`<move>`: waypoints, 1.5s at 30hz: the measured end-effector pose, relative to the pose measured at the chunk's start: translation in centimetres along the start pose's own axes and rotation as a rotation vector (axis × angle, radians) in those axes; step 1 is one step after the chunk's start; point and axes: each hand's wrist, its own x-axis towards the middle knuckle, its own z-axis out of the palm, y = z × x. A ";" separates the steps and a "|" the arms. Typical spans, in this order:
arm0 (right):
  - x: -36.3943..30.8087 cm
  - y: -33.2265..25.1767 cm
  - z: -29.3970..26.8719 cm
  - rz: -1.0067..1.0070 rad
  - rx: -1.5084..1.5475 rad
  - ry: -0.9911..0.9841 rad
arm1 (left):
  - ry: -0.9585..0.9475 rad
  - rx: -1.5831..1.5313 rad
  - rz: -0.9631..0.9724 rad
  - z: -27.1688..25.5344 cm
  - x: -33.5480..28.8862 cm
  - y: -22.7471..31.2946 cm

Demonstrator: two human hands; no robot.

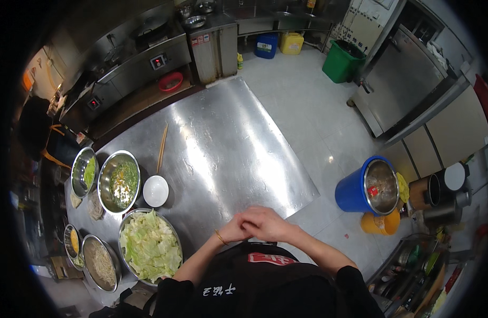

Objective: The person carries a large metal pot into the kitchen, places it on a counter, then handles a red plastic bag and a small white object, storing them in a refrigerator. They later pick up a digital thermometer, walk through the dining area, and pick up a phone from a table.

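Chopped pale-green leaves (151, 245) heap up in a wide steel bowl (178, 233) at the near left part of the desk. Just beyond it stand a small white bowl (156, 191) and a deep steel basin (119, 160) with a green and yellow mix inside. A pair of chopsticks (162, 146) lies past the white bowl. Farther left are a dish of green leaves (89, 173), a bowl of pale strands (102, 267) and a small bowl with something yellow (74, 241). The left forearm passes close along the leaf bowl's right side.

The desk (228, 143) is shiny metal, with bright glare across its middle. Beyond it, a stove (140, 58) runs along the far left; a green bin (342, 62) and a steel cabinet (403, 79) stand across the tiled floor (302, 116). A blue barrel (350, 192) topped by a metal basin is at the right.

The left hand (237, 228) and right hand (263, 222) meet before the apron, right over left; whether the fingers are clenched cannot be told. The leaves lie to their left, well apart from both.
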 end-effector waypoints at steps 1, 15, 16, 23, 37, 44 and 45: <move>0.0 -0.1 0.2 -0.015 0.006 -0.013 | 0.014 0.046 0.032 0.2 -0.2 -0.5; -2.6 4.4 0.0 0.332 0.297 -0.104 | -0.150 -0.500 -0.562 -0.4 -0.6 -0.3; -2.8 4.6 0.2 0.333 0.314 -0.092 | -0.154 -0.485 -0.570 -0.3 -0.4 -0.5; -3.7 7.1 2.1 0.497 0.384 0.038 | -0.078 -0.148 -0.425 0.4 0.2 -2.2; -3.1 7.1 2.2 0.454 0.365 0.098 | -0.197 0.152 -0.378 -1.9 1.8 -2.6; -3.4 8.6 2.9 0.493 0.374 0.076 | -0.173 -0.412 -0.323 -0.5 1.7 -2.9; -3.4 8.6 2.9 0.475 0.448 0.091 | -0.158 -0.439 -0.336 -0.4 1.5 -3.0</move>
